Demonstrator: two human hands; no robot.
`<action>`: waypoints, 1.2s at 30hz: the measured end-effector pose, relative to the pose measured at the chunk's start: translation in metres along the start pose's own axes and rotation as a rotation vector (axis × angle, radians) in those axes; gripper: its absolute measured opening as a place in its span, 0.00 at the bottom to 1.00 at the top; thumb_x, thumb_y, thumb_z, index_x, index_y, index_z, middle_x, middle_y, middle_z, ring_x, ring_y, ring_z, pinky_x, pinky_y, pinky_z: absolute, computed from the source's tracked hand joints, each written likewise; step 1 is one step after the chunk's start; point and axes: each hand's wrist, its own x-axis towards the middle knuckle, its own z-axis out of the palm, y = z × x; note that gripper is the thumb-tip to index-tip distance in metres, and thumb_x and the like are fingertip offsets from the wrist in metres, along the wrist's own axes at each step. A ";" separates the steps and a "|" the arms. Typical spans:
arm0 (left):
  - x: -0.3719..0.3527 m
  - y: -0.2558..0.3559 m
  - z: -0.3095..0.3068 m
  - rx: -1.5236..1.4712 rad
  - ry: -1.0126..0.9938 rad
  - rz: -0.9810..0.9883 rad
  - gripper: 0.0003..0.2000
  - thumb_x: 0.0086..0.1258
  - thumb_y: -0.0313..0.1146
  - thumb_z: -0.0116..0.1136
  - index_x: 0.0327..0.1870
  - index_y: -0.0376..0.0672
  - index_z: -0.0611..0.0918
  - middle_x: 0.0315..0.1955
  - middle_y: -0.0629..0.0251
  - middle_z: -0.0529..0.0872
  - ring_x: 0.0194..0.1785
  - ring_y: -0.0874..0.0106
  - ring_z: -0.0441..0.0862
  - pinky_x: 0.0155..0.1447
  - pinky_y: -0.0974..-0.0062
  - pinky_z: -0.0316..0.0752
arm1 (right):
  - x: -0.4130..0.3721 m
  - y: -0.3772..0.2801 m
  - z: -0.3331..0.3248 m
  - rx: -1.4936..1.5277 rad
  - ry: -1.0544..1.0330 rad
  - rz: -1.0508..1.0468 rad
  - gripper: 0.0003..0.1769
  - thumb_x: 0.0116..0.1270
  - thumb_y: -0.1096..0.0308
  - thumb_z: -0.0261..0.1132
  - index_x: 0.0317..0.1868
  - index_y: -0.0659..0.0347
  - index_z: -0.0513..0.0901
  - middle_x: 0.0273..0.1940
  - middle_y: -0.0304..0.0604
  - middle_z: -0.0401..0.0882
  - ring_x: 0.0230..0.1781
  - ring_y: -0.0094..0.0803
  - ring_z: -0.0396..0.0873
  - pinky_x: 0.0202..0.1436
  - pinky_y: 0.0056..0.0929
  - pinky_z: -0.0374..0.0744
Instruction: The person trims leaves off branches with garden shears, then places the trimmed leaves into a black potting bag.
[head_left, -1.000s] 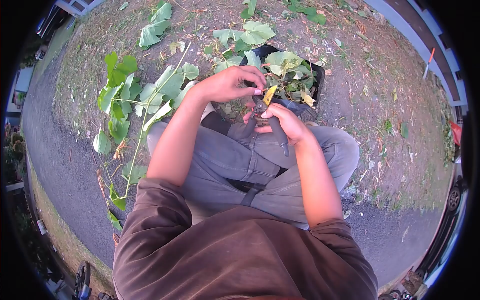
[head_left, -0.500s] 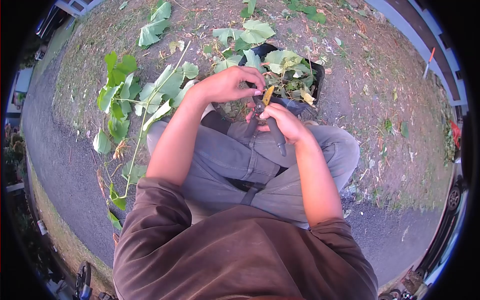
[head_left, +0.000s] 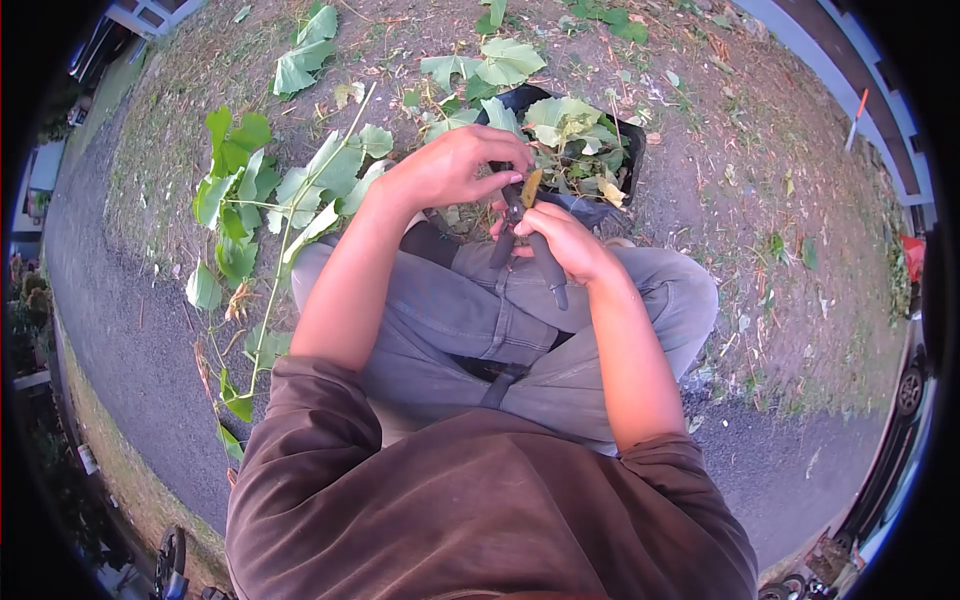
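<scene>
From my end of the feed, I see the thumb and fingers of the left hand (head_left: 455, 172) drawn close together at the cutting end of the pruning shears (head_left: 516, 213); whether they pinch a scrap there is too small for me to tell. My view of the right hand (head_left: 570, 243) is clearer: its thumb presses over the tool near the pivot, with the fingers curled around from beneath. The shears' two dark handles stand apart and point back toward the wearer, while the yellow blade (head_left: 532, 187) points away, just beside the left fingertips.

The tool sits above the wearer's folded legs, in grey trousers (head_left: 430, 305), near the close side of a black container (head_left: 636, 152). I can make out green leaves (head_left: 565, 122) piled inside, and one yellowed leaf (head_left: 610, 192) by the near right rim. Left of the left forearm lies a long vine cutting (head_left: 310, 190) with broad lobed leaves, reaching from the soil back over the asphalt (head_left: 120, 300). I find more loose leaves (head_left: 508, 62) beyond the container, on littered soil (head_left: 700, 190). Far to the right, an orange-topped stake (head_left: 856, 120) leans beside the paved edge. The wearer's brown shirt (head_left: 470, 510) fills the bottom of my view.
</scene>
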 end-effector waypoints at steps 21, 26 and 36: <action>-0.005 -0.007 -0.006 0.016 0.035 0.025 0.09 0.69 0.25 0.70 0.48 0.36 0.90 0.49 0.57 0.92 0.54 0.55 0.90 0.61 0.61 0.84 | -0.003 -0.006 0.000 0.031 -0.038 0.044 0.26 0.74 0.62 0.58 0.69 0.65 0.79 0.56 0.42 0.87 0.60 0.30 0.82 0.65 0.39 0.80; -0.006 -0.008 -0.006 0.019 0.027 0.034 0.09 0.69 0.25 0.70 0.48 0.37 0.90 0.49 0.58 0.92 0.53 0.55 0.90 0.60 0.61 0.84 | -0.002 -0.006 0.000 0.038 -0.020 0.064 0.26 0.75 0.62 0.58 0.68 0.65 0.80 0.55 0.43 0.87 0.59 0.30 0.82 0.64 0.38 0.80; -0.005 -0.009 -0.005 0.048 -0.010 0.004 0.08 0.69 0.26 0.70 0.48 0.40 0.91 0.51 0.60 0.92 0.57 0.57 0.89 0.63 0.59 0.83 | 0.000 0.000 -0.003 0.008 -0.016 0.041 0.24 0.77 0.62 0.57 0.67 0.67 0.80 0.54 0.44 0.87 0.57 0.31 0.82 0.60 0.37 0.81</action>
